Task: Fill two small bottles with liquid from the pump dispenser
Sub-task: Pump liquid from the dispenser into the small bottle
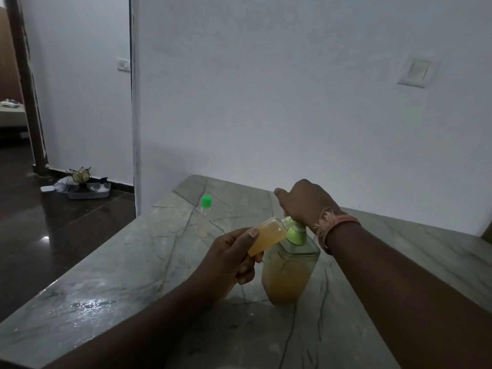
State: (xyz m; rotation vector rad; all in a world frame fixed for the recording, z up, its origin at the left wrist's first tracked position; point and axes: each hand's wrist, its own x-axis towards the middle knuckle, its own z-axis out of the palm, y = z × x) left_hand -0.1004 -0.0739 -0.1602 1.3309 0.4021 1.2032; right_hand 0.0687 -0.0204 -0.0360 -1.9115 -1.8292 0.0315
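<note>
A clear square pump dispenser with a green collar stands on the marble counter, about two-thirds full of yellow-orange liquid. My right hand sits on top of its pump head, which it hides. My left hand holds a small clear bottle, tilted, its open mouth against the nozzle; it is nearly full of the same yellow liquid. A second small bottle with a green cap stands upright farther back on the left; it looks clear.
The counter meets a white wall at the back and drops off on the left to a dark floor. A tray with clutter lies on that floor near a doorway. A thread band circles my right wrist.
</note>
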